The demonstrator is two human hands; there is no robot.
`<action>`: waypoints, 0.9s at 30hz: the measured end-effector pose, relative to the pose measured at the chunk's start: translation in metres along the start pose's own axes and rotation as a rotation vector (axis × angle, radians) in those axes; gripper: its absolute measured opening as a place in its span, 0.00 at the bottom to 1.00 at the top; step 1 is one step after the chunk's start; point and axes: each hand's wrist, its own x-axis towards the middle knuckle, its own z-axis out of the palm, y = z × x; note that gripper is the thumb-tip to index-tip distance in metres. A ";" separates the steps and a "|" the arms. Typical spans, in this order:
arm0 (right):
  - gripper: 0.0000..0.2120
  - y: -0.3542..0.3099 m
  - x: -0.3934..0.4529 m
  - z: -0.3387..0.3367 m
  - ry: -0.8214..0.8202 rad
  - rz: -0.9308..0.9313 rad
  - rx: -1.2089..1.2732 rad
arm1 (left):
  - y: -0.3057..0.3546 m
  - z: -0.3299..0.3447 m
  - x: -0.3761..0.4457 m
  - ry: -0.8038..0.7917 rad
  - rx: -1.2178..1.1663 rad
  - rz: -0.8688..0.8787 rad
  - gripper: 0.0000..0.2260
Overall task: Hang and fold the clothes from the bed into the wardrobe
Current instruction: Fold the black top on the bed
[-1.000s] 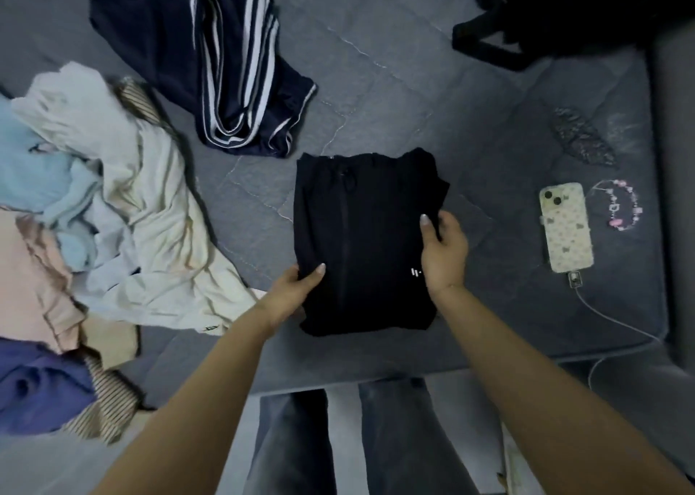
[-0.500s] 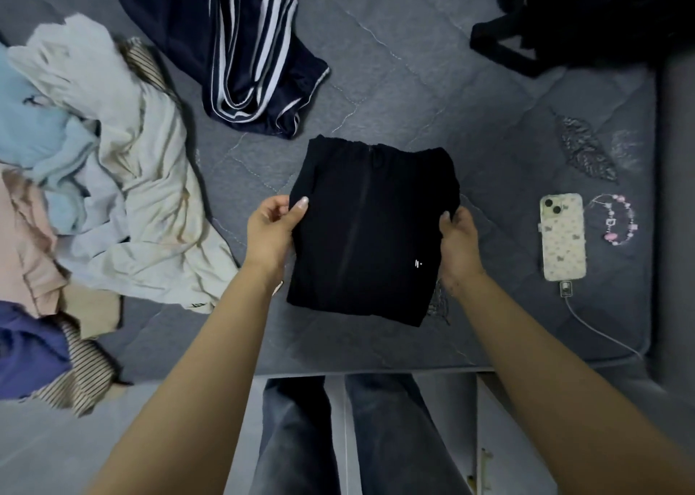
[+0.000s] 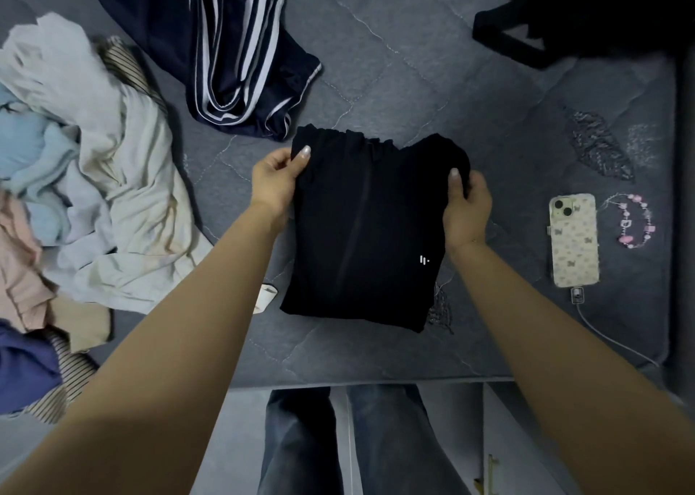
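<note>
While the grey quilted bed (image 3: 432,62) takes up most of my view, I judge the step in hand to be carrying a finished fold off it toward the wardrobe, which is not in sight. To my left lies the pile of unfolded clothes (image 3: 86,178), pale and crumpled, and beyond it the navy striped garment (image 3: 225,51), both waiting their turn. Between my arms is the folded black garment (image 3: 368,231), a neat rectangle near the bed's front edge; whether its lower edge touches the cover I cannot tell. My left hand (image 3: 276,182) pinches its upper left edge, thumb on top, and my right hand (image 3: 468,209) grips the right edge with fingers curled under. To do this well I should keep both grips level so the layers stay stacked, and swing clear of the phone (image 3: 573,239) and its cable (image 3: 609,340) at my right.
</note>
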 end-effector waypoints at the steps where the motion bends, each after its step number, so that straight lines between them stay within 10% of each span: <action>1: 0.11 0.002 0.006 -0.001 -0.015 0.017 -0.007 | -0.004 0.000 0.002 0.045 0.037 0.029 0.06; 9: 0.13 0.027 -0.038 -0.037 -0.051 0.152 -0.002 | -0.057 -0.042 -0.046 -0.203 -0.038 -0.249 0.23; 15: 0.16 0.080 -0.144 -0.062 -0.180 0.388 -0.099 | -0.123 -0.091 -0.114 -0.280 0.175 -0.356 0.15; 27: 0.09 0.103 -0.152 -0.082 -0.092 0.177 -0.393 | -0.148 -0.103 -0.148 -0.060 0.371 -0.067 0.11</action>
